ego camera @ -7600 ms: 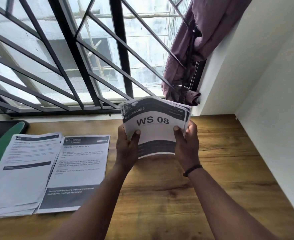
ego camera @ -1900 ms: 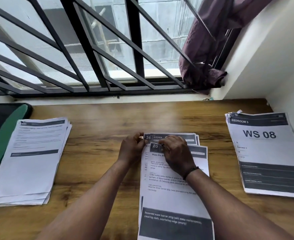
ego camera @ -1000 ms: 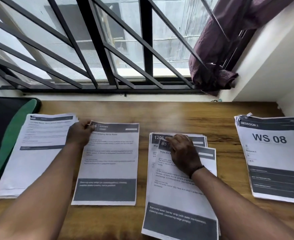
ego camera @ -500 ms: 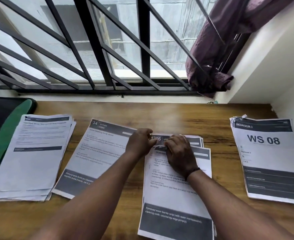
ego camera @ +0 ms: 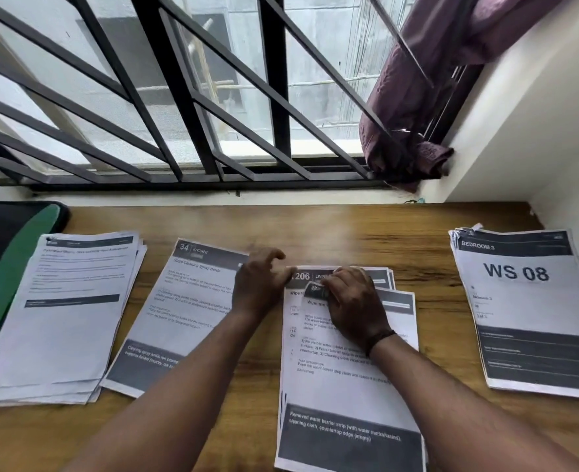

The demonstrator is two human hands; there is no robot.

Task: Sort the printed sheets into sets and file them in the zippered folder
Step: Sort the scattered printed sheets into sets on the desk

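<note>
Sorting is underway in the single head view: the printed sheets lie spread in separate piles across the wooden table (ego camera: 315, 229), apparently so each set keeps its own spot. At the left of the frame sits a text-heavy pile (ego camera: 66, 311); beside it, slightly skewed and overlapping that pile's lower right corner, is a single "34 KITCHEN" sheet (ego camera: 186, 301). At lower centre lies the working stack (ego camera: 342, 386), its top sheet slid downward so the "1206" header of the sheet beneath shows, probably to read it for sorting. At the right edge, well apart, rests the "WS 08" pile (ego camera: 526, 308), headed "BEDROOM 3". The zippered folder (ego camera: 12, 267), black with a green band, lies at the far left, partly under the text-heavy pile and not yet in use.

The right hand (ego camera: 356, 304) rests on the upper part of the working stack with fingers curled, pinching up a folded corner of the top sheet. The left hand (ego camera: 261, 284) hovers just beside the "1206" header, fingers loosely curled and its thumb touching the paper's edge; it seems to grip nothing, likely poised to take the next sheet.
</note>
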